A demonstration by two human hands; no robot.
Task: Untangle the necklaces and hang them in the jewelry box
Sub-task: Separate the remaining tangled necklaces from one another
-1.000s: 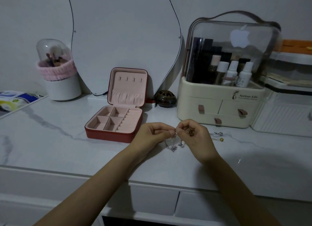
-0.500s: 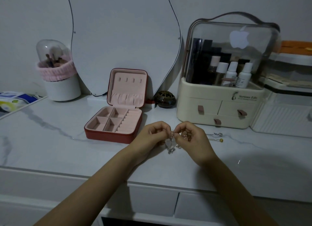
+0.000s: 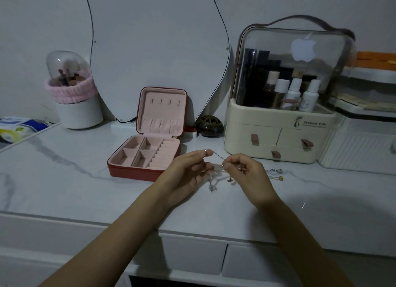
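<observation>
Left hand (image 3: 188, 172): raised, palm turned inward, thumb and forefinger pinched together, remaining fingers loosely curled. Right hand (image 3: 246, 175): level with and near the left, knuckles up, fingertips pinched. Both forearms bare, converging from the lower edge.

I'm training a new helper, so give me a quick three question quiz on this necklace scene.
1. True or false: a necklace already hangs on the jewelry box lid hooks.
2. What do the left hand and right hand pinch between them?
3. The loose jewelry on the table lies: A) left of the box, B) right of the hands.

Key: 1 false; 2 a thin necklace chain; 3 B.
</observation>
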